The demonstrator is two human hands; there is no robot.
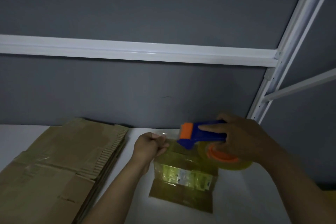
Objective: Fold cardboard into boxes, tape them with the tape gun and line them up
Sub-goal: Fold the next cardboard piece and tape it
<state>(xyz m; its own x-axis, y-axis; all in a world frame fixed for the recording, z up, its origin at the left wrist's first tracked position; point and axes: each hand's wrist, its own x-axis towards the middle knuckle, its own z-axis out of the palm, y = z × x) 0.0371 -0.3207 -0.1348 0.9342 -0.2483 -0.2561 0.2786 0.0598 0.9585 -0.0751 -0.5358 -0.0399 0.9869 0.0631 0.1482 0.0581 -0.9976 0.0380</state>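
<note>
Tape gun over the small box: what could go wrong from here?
The left hand seems to pinch the loose tape end in the air; slack tape could fold and stick to itself.
Neither hand holds the small box; it may slide on the table when the tape gun, gripped by the right hand, pulls.

On the bench (245,198) at left a stack of flattened cardboard (63,160), box (183,189) to its right, left hand (149,146) at the box's far left corner pinching the tape (172,144), tape gun (203,133) in the right hand (243,138) over the box's far end, wall (127,92) behind.
</note>
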